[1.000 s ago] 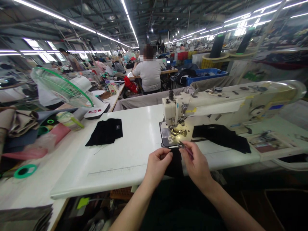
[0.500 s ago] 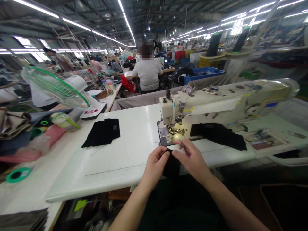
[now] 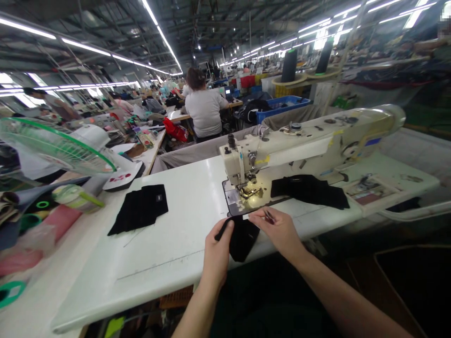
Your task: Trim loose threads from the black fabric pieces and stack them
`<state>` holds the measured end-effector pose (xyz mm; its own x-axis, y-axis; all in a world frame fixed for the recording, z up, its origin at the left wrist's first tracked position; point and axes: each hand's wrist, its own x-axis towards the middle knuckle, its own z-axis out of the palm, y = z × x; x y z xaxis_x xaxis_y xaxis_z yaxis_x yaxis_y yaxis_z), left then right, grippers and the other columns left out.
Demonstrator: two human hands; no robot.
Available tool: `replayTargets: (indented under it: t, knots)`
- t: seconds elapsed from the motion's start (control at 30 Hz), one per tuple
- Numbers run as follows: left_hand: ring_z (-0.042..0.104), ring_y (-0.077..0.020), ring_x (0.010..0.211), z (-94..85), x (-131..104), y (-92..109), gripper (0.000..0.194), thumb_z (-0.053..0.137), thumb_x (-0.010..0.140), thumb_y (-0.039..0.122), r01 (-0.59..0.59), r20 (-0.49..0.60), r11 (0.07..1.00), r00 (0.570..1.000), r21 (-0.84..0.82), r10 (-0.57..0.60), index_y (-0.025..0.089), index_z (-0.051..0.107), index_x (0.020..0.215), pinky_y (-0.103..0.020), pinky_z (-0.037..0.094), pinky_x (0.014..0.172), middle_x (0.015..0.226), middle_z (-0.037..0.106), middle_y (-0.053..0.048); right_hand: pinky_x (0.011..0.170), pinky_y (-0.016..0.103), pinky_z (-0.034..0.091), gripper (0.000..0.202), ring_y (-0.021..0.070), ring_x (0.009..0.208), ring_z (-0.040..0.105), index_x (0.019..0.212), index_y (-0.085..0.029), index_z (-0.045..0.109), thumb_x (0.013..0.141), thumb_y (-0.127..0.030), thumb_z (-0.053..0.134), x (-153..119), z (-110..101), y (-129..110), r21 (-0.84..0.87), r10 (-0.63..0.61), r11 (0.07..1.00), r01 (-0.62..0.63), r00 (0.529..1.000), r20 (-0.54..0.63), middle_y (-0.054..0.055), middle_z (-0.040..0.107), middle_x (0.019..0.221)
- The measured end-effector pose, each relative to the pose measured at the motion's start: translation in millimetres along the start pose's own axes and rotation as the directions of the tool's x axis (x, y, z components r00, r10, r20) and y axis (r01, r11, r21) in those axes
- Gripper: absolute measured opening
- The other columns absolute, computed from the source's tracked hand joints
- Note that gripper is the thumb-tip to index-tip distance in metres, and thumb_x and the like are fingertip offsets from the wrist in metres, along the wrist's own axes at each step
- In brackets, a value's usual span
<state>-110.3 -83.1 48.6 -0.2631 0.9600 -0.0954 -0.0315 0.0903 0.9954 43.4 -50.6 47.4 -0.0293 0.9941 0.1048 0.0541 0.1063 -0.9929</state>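
My left hand (image 3: 219,249) grips a black fabric piece (image 3: 243,239) by its upper left edge, thumb on top. The piece hangs at the table's front edge, just in front of the sewing machine (image 3: 243,164). My right hand (image 3: 276,230) is closed, with a small slim dark metal tool (image 3: 269,216) tucked between its fingers; its exact kind is unclear. The right thumb and forefinger pinch at the fabric's top edge, by a tiny white bit (image 3: 245,217). More black fabric pieces (image 3: 310,190) lie right of the needle, and a black stack with a small label (image 3: 141,209) lies to the left.
A green-rimmed fan (image 3: 59,145) stands at the left beside rolls of tape and a lidded cup (image 3: 75,197). A parts tray (image 3: 373,190) is set into the table (image 3: 183,192) at right. Ahead, a co-worker in a light shirt (image 3: 204,112) sits near a blue crate (image 3: 282,107).
The view has turned slightly right. My left hand has turned the black piece so more of its face shows. My right fingers have moved to its top edge, still holding the tool.
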Motion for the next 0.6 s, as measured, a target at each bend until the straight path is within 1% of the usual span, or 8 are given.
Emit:
replayTargets:
  t: [0.1, 0.2, 0.27, 0.37, 0.4, 0.47, 0.53, 0.6]
  knots:
    - [0.066, -0.0217, 0.089, -1.2, 4, -4, 0.024, 0.063, 0.083, 0.038, -0.145, 0.016, 0.975, 0.989, 0.167, 0.144, 0.019, 0.074, 0.092, -0.031, 0.05, 0.082, 0.088, 0.074, -0.004, 0.046, 0.022, 0.032, 0.028, 0.009, 0.048, 0.038, 0.077, -0.019, 0.067, 0.078, -0.047, 0.07, 0, -4, -4, 0.181, 0.105, 0.975, -0.126, 0.987, 0.118, -0.005, 0.049, 0.054]
    - [0.066, -0.021, 0.087, -1.6, 7, -6, 0.022, 0.055, 0.088, 0.035, -0.297, 0.014, 0.899, 0.951, 0.322, 0.309, 0.02, 0.071, 0.093, -0.032, 0.05, 0.082, 0.091, 0.074, -0.004, 0.037, 0.018, 0.013, 0.035, 0.0044, 0.04, 0.013, 0.078, -0.019, 0.058, 0.084, -0.053, 0.063, -1, -6, -6, 0.458, 0.218, 0.788, -0.41, 0.883, 0.416, -0.011, 0.031, 0.049]
    - [0.066, -0.0213, 0.089, -5.1, 10, -6, 0.023, 0.052, 0.09, 0.034, -0.354, -0.002, 0.841, 0.921, 0.41, 0.389, 0.021, 0.07, 0.095, -0.033, 0.05, 0.084, 0.093, 0.073, -0.005, 0.035, 0.017, 0.008, 0.037, 0.0033, 0.039, 0.011, 0.073, -0.019, 0.053, 0.086, -0.052, 0.061, -3, -10, -6, 0.469, 0.207, 0.719, -0.514, 0.802, 0.561, -0.01, 0.035, 0.048]
    - [0.066, -0.0223, 0.092, -17.9, 19, 0, 0.024, 0.05, 0.09, 0.035, -0.336, -0.063, 0.801, 0.906, 0.495, 0.419, 0.021, 0.069, 0.096, -0.034, 0.05, 0.086, 0.096, 0.073, -0.006, 0.034, 0.017, 0.009, 0.029, 0.0031, 0.036, 0.017, 0.076, -0.017, 0.057, 0.084, -0.042, 0.068, -5, -24, -2, 0.374, 0.196, 0.748, -0.548, 0.721, 0.665, -0.009, 0.04, 0.045]
    - [0.066, -0.0226, 0.092, -23.6, 23, 2, 0.024, 0.05, 0.09, 0.036, -0.317, -0.092, 0.797, 0.904, 0.514, 0.418, 0.021, 0.069, 0.095, -0.034, 0.05, 0.086, 0.095, 0.073, -0.006, 0.034, 0.017, 0.009, 0.026, 0.0031, 0.036, 0.018, 0.079, -0.017, 0.058, 0.083, -0.04, 0.07, -4, -32, -1, 0.381, 0.186, 0.75, -0.541, 0.725, 0.663, -0.01, 0.039, 0.044]
    - [0.066, -0.0233, 0.089, -34.7, 29, 7, 0.025, 0.051, 0.089, 0.038, -0.284, -0.138, 0.795, 0.9, 0.537, 0.414, 0.02, 0.069, 0.092, -0.035, 0.05, 0.084, 0.092, 0.073, -0.005, 0.034, 0.017, 0.011, 0.024, 0.0037, 0.036, 0.013, 0.08, -0.018, 0.059, 0.081, -0.039, 0.071, 0, -50, 1, 0.504, 0.153, 0.707, -0.496, 0.803, 0.576, -0.013, 0.03, 0.042]
    - [0.065, -0.024, 0.087, -42.7, 32, 11, 0.026, 0.055, 0.086, 0.04, -0.248, -0.164, 0.825, 0.912, 0.508, 0.375, 0.02, 0.07, 0.088, -0.035, 0.05, 0.083, 0.088, 0.073, -0.005, 0.033, 0.018, 0.01, 0.021, 0.0053, 0.037, 0.007, 0.082, -0.021, 0.06, 0.082, -0.04, 0.068, 9, -68, 4, 0.613, 0.152, 0.696, -0.374, 0.911, 0.384, -0.014, 0.021, 0.043]
    - [0.065, -0.0241, 0.085, -45.7, 32, 13, 0.029, 0.061, 0.082, 0.044, -0.177, -0.164, 0.898, 0.951, 0.403, 0.26, 0.018, 0.071, 0.087, -0.034, 0.05, 0.081, 0.087, 0.074, -0.005, 0.032, 0.02, 0.011, 0.02, 0.0067, 0.037, 0.008, 0.082, -0.022, 0.062, 0.082, -0.041, 0.066, 18, -82, 7, 0.581, 0.184, 0.78, -0.234, 0.972, 0.145, -0.012, 0.022, 0.044]
